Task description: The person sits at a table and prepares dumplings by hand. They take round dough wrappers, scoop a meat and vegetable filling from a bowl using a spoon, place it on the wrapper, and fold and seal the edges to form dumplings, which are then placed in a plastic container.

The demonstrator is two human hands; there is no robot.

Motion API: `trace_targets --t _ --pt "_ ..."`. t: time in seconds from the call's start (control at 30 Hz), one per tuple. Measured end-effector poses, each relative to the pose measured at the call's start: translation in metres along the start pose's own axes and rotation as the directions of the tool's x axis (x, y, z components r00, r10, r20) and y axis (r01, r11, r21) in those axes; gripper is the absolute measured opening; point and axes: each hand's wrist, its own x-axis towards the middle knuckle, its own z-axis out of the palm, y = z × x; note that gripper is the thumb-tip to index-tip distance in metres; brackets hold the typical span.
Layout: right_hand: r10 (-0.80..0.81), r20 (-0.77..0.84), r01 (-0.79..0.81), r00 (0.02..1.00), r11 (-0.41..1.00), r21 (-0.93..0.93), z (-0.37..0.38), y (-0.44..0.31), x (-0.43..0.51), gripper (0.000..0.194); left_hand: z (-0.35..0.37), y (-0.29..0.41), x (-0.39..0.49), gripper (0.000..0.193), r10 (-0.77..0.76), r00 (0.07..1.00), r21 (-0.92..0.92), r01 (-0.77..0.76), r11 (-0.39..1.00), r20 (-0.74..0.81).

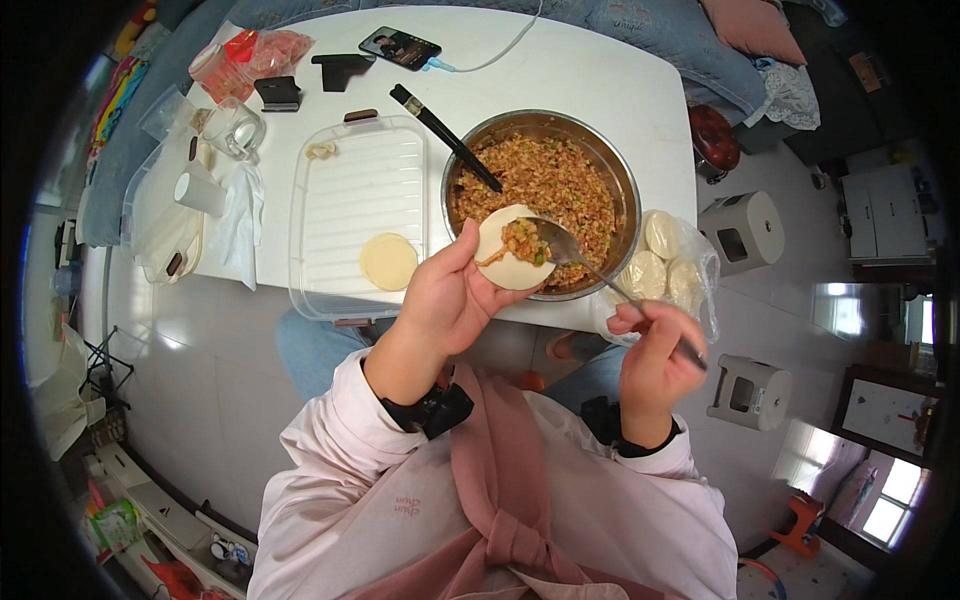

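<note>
My left hand (450, 292) holds a round dumpling wrapper (495, 274) with a lump of minced filling (523, 238) on it. A metal spoon (611, 283) is gripped by its handle in my right hand (664, 352); its bowl touches the filling on the wrapper. Both hands are at the near rim of a steel bowl (634, 225) full of chopped filling (555, 169). Black chopsticks (442, 135) lean in that bowl. Left of it is a clear plastic tray (356, 180) with one loose wrapper (388, 262) and a small folded dumpling (322, 151).
A plastic bag of stacked wrappers (645, 274) lies right of the bowl at the table edge. On the white table (480, 94) also stand a charging phone (401, 48), black phone stands (279, 94), a glass mug (238, 131) and a white cup (199, 193). Stools (750, 229) stand at right.
</note>
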Motion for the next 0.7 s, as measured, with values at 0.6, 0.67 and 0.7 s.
trace_targets --t 0.6,0.67,0.7 --pt "-0.387 0.746 0.603 0.542 0.797 -0.025 -0.018 -0.041 0.047 0.024 -0.016 0.027 -0.006 0.086 -0.266 0.951 0.021 0.266 0.964 0.157" --pt "-0.395 0.781 0.618 0.484 0.786 0.014 -0.014 -0.044 0.052 0.022 -0.014 0.031 -0.008 0.089 -0.292 0.955 0.159 0.283 0.946 0.042" --pt "-0.401 0.795 0.627 0.456 0.778 0.033 -0.012 -0.045 0.053 0.021 -0.012 0.032 -0.010 0.088 -0.297 0.954 0.177 0.288 0.941 0.028"
